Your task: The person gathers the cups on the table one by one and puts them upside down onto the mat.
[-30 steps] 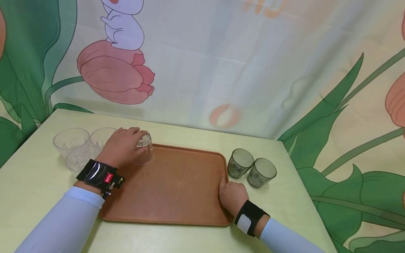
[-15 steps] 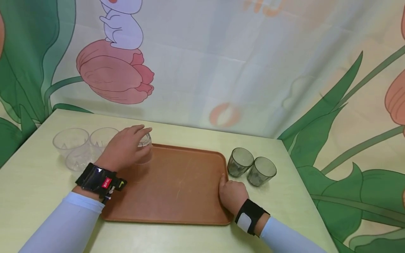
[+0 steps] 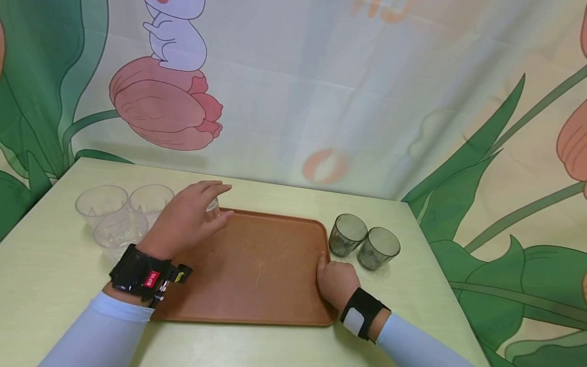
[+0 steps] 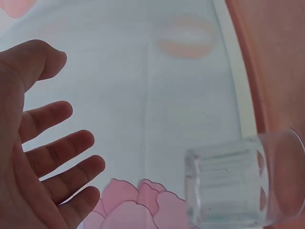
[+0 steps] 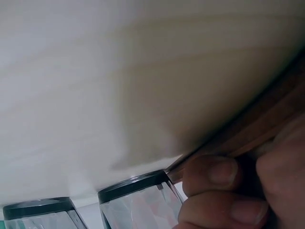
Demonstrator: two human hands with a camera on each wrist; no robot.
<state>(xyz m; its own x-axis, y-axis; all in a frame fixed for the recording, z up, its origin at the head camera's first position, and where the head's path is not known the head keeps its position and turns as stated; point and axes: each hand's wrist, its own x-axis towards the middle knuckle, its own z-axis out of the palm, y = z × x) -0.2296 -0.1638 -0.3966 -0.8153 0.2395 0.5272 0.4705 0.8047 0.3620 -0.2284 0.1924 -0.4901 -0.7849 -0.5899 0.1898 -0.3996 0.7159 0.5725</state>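
My left hand point(image 3: 183, 219) hovers over the tray's far left corner, fingers spread and thumb apart, holding nothing. Beyond it, partly hidden in the head view, a colourless drinking glass point(image 3: 213, 206) stands upside down on the brown tray point(image 3: 266, 275). The left wrist view shows a gap between the fingers point(image 4: 71, 143) and this upturned glass point(image 4: 228, 186). At the tray's right edge, my right hand point(image 3: 338, 284) grips the rim, with curled fingers point(image 5: 214, 176) showing in the right wrist view.
Three colourless glasses point(image 3: 102, 204) stand upright in a group left of the tray. Two smoky grey glasses point(image 3: 348, 235) stand side by side just beyond the right hand. A printed curtain point(image 3: 284, 102) hangs behind the table point(image 3: 257, 346).
The left hand has let go of the upturned glass, spreading its fingers and drawing slightly up from it. My right hand has stayed on the tray's edge.
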